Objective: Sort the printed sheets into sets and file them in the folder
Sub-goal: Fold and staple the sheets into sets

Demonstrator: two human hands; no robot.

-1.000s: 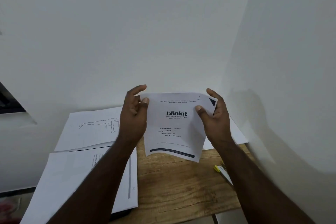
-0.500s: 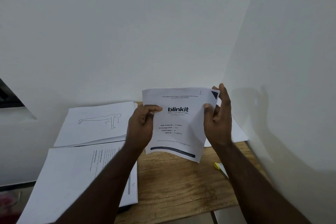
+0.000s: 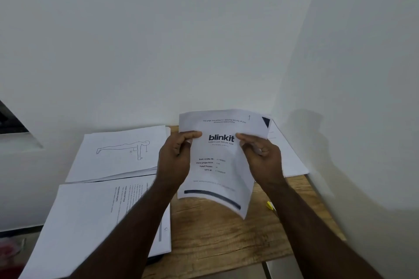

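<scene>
I hold a white cover sheet printed "blinkit" (image 3: 221, 165) upright above the wooden table (image 3: 217, 233). My left hand (image 3: 175, 158) pinches its left edge with thumb in front. My right hand (image 3: 260, 156) pinches its right side, fingers curled round the paper. The sheet bows a little and its lower edge hangs free. A stack topped by a line drawing of a person in a plank (image 3: 120, 154) lies at the back left. A second stack with printed text (image 3: 95, 219) lies in front of that, partly under my left forearm.
More white sheets (image 3: 288, 156) lie at the back right against the wall. A small yellow object (image 3: 270, 205) sits on the table by my right forearm. White walls close in behind and on the right. The table's front edge is near the frame bottom.
Both hands shifted their hold on the cover sheet: the right hand slid from the top right corner down and inward. The sheet sits slightly lower and more bowed.
</scene>
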